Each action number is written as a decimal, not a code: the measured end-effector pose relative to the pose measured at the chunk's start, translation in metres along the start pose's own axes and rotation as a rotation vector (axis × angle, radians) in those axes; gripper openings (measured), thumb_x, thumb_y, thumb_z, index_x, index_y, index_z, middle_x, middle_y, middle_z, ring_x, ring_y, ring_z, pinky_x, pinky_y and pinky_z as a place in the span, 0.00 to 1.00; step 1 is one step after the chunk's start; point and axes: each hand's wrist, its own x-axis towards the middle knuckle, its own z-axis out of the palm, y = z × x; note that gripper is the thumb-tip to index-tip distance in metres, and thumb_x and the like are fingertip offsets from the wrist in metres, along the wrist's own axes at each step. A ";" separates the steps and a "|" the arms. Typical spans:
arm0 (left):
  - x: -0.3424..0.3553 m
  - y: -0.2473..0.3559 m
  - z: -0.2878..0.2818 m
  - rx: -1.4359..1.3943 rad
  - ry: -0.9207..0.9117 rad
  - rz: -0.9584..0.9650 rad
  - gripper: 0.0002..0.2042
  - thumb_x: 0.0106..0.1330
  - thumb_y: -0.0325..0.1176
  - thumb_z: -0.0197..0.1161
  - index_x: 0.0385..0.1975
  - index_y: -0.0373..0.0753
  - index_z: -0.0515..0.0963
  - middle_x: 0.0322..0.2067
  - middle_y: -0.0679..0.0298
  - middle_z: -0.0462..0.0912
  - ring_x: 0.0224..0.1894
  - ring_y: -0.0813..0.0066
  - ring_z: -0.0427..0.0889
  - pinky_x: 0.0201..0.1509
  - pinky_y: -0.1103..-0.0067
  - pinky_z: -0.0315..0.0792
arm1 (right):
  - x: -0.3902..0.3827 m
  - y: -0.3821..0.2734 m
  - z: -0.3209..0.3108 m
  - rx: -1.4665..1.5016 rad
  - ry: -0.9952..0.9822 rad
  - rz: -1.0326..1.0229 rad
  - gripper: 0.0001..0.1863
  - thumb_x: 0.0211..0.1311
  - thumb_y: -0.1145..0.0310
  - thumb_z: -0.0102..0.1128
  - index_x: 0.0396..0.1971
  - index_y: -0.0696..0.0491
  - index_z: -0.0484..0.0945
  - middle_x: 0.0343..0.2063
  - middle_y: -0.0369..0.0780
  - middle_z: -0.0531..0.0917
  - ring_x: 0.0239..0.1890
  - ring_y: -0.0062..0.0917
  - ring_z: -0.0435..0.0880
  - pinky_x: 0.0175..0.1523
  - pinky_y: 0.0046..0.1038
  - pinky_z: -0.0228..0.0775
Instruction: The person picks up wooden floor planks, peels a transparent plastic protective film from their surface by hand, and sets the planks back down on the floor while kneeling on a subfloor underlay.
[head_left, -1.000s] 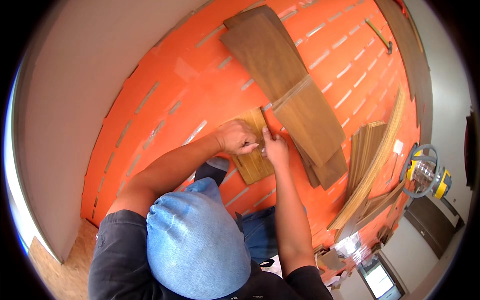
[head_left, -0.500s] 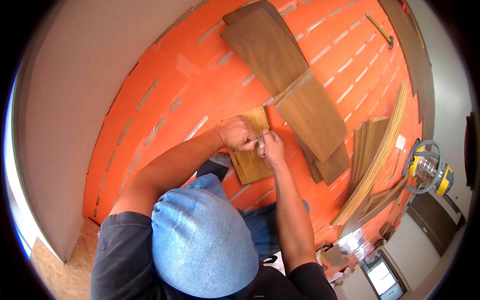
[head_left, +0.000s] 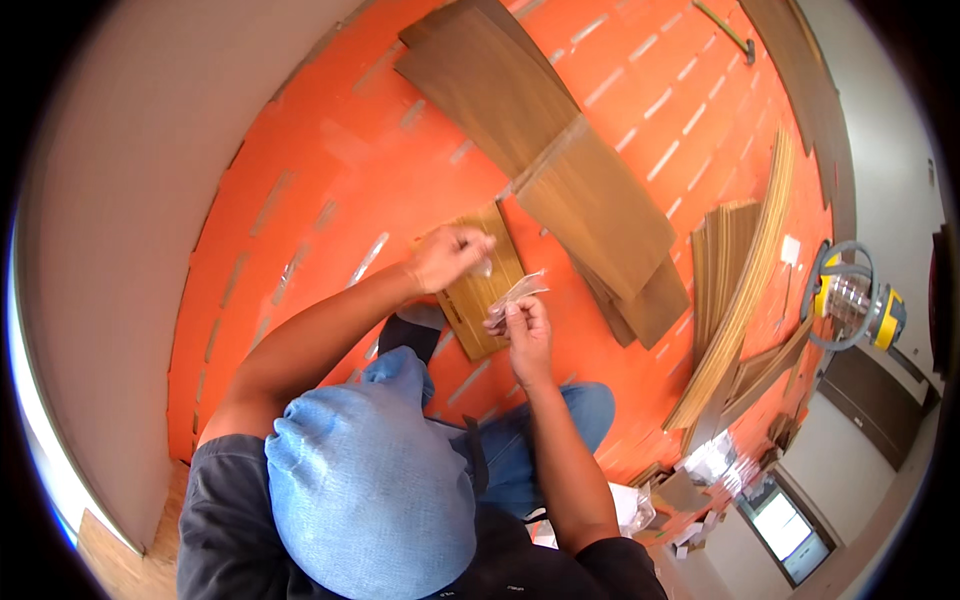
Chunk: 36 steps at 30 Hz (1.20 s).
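My left hand point(head_left: 448, 259) is closed, its fingers pinched round a small pale see-through scrap point(head_left: 484, 268), perhaps plastic film. Between the thumb and fingers of my right hand point(head_left: 526, 335) is a crumpled strip of clear plastic film point(head_left: 522, 288). The two hands are apart. Below them, a short yellowish-brown board point(head_left: 478, 300) with dark print lies flat on the orange underlay point(head_left: 330, 240), in front of my bent knees. My left hand covers part of its left edge.
Brown floor planks point(head_left: 600, 210) lie overlapped ahead and to the right. Further right are a stack of short planks point(head_left: 722, 260) and a long curved-looking bundle point(head_left: 750, 300). A hammer point(head_left: 728, 34) lies far right, beyond a yellow-and-grey vacuum cleaner point(head_left: 855, 300). A wall point(head_left: 150, 200) bounds the left.
My hands have drawn apart: they met over the board before. The strip of clear film now shows spread above my right fingers. The view has shifted slightly.
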 end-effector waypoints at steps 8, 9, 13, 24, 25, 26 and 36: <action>-0.024 0.003 0.018 -0.227 -0.135 -0.381 0.15 0.81 0.45 0.60 0.48 0.38 0.81 0.40 0.67 0.83 0.43 0.82 0.79 0.48 0.79 0.77 | 0.020 -0.019 0.020 -0.347 -0.324 0.040 0.13 0.78 0.69 0.57 0.57 0.58 0.76 0.42 0.37 0.84 0.41 0.20 0.85 0.48 0.26 0.78; -0.024 -0.006 0.015 -0.264 0.060 -0.207 0.18 0.82 0.47 0.57 0.41 0.36 0.81 0.35 0.68 0.82 0.37 0.80 0.80 0.43 0.78 0.77 | 0.025 -0.021 0.022 -0.338 -0.283 0.100 0.16 0.75 0.68 0.61 0.58 0.58 0.77 0.44 0.38 0.84 0.43 0.21 0.85 0.50 0.26 0.77; -0.019 -0.007 -0.025 -0.423 0.255 -0.211 0.24 0.82 0.53 0.54 0.38 0.34 0.80 0.31 0.65 0.82 0.31 0.77 0.79 0.38 0.77 0.77 | 0.055 -0.028 -0.004 -0.873 0.088 -0.173 0.19 0.70 0.64 0.65 0.54 0.61 0.78 0.42 0.48 0.87 0.42 0.33 0.87 0.52 0.32 0.78; -0.025 0.043 -0.062 0.683 0.170 0.356 0.28 0.67 0.57 0.70 0.54 0.38 0.84 0.38 0.56 0.89 0.42 0.59 0.87 0.51 0.67 0.79 | 0.044 -0.072 0.000 -0.831 -0.193 -0.125 0.20 0.60 0.66 0.74 0.48 0.59 0.81 0.40 0.44 0.80 0.40 0.33 0.80 0.45 0.30 0.74; -0.030 0.048 -0.063 0.587 0.056 0.248 0.26 0.67 0.56 0.71 0.52 0.38 0.85 0.37 0.56 0.89 0.42 0.59 0.87 0.51 0.67 0.79 | 0.031 -0.078 0.008 -0.786 -0.177 -0.163 0.17 0.60 0.66 0.74 0.46 0.57 0.82 0.37 0.43 0.78 0.42 0.35 0.80 0.47 0.33 0.74; -0.033 0.058 -0.061 0.485 -0.067 0.146 0.25 0.66 0.54 0.72 0.50 0.38 0.85 0.36 0.57 0.88 0.41 0.59 0.87 0.50 0.67 0.79 | 0.020 -0.080 0.008 -0.837 -0.129 -0.222 0.17 0.60 0.67 0.74 0.46 0.57 0.82 0.39 0.43 0.78 0.44 0.36 0.79 0.49 0.34 0.74; -0.133 0.126 0.015 0.812 -0.080 0.455 0.18 0.62 0.50 0.75 0.41 0.42 0.86 0.27 0.63 0.82 0.32 0.59 0.84 0.34 0.66 0.77 | -0.096 -0.118 -0.001 -0.717 0.068 -0.240 0.12 0.77 0.64 0.58 0.40 0.59 0.77 0.30 0.48 0.84 0.32 0.45 0.85 0.39 0.42 0.76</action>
